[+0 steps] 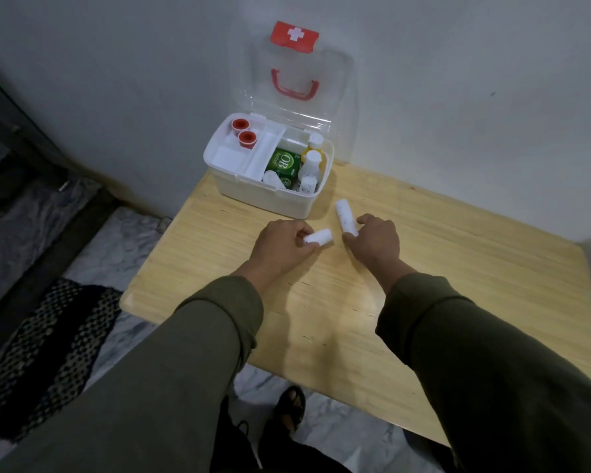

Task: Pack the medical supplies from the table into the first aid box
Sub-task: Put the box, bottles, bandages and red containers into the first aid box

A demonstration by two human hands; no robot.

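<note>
White roll [318, 237] pinched in left hand [280, 245].

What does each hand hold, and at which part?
Left hand grips a short white roll by its near end. Right hand pinches a longer white roll at its near end.

one head-worn wide-angle view, looking forward and steeply down.

the camera sits above the near edge of the surface [458, 268], facing the wall where the first aid box [270, 192] stands at the far side; both sleeved arms reach in from the bottom, hands near mid-frame, with the floor and one sandalled foot below. edges bend from the wide lens.
</note>
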